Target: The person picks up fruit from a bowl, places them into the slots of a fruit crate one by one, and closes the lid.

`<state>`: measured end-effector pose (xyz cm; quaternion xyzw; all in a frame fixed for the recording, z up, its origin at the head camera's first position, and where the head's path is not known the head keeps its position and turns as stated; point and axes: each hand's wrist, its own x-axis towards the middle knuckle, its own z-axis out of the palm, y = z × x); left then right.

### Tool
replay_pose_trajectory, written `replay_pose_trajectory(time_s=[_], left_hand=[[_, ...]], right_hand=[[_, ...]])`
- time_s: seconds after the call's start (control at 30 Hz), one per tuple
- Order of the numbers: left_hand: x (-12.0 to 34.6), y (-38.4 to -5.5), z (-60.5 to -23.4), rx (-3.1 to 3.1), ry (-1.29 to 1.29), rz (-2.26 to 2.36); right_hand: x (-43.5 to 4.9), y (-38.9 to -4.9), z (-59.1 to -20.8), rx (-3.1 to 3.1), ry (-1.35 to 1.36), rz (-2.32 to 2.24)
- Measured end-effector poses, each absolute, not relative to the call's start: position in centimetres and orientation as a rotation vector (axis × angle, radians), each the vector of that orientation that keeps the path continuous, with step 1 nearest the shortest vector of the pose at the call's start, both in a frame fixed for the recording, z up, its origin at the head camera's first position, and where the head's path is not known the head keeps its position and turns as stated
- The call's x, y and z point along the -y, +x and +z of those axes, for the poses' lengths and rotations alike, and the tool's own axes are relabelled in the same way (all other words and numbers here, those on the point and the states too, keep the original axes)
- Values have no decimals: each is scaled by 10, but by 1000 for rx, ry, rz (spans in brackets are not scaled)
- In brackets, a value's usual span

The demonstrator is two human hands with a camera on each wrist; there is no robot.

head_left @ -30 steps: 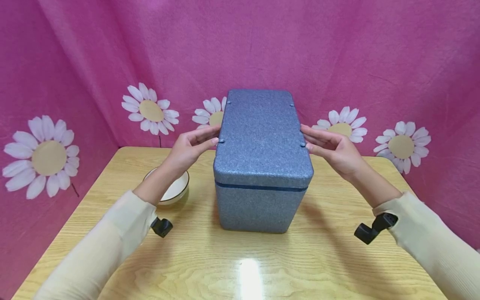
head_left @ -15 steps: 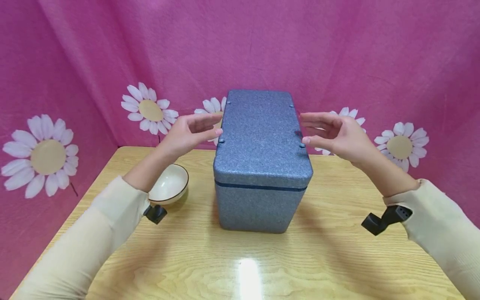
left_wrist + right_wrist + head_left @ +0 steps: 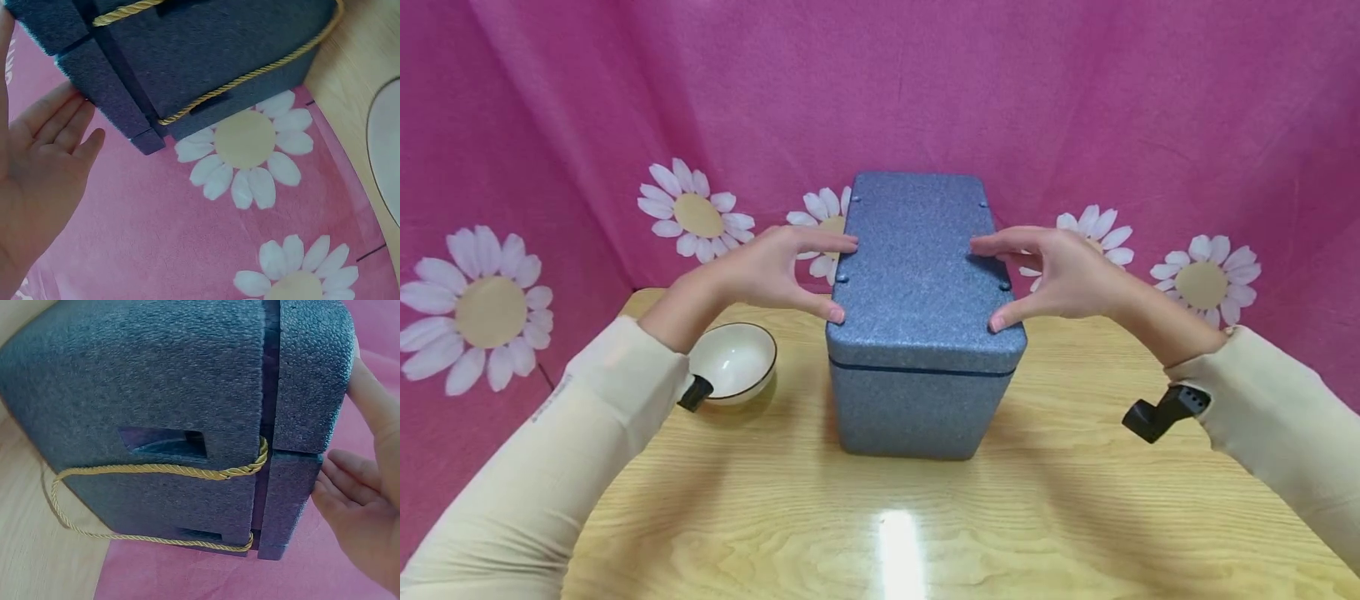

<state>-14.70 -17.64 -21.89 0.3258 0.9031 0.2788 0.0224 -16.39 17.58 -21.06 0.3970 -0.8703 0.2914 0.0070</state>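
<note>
A blue-grey foam cooler box [image 3: 913,417] stands on the wooden table, its lid [image 3: 917,267] seated on top with a dark seam beneath. At the lid's left edge is my left hand [image 3: 771,268], thumb and fingers spread apart, tips right at the rim. My right hand [image 3: 1067,271] mirrors it on the other side, its fingertips and thumb overlapping the lid's top near the right edge. Both hands have fairly straight fingers and grip nothing. In the right wrist view, a gold rope [image 3: 150,469] loops along the box's side; another rope [image 3: 250,75] shows in the left wrist view.
A white bowl with a dark rim [image 3: 737,362] stands on the table [image 3: 775,517], left of the box and close to my left forearm. Behind the table hangs a pink curtain [image 3: 760,100] with white daisies.
Both hands have risen from the sides of the lid to its top edges, with thumbs spread farther from the fingers. The box and its lid stay in place; more of the bowl shows.
</note>
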Motion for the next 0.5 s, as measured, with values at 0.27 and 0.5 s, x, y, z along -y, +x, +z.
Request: replay_pose_trajectory(time_s=[0.27,0.5], left_hand=[[180,-146,-227,-2806,1120,788],[178,-150,-230,-2811,1150,827]], right_hand=[[-176,-166,-217,2639,1350,759],[-179,-165,-215,2663,1305,708]])
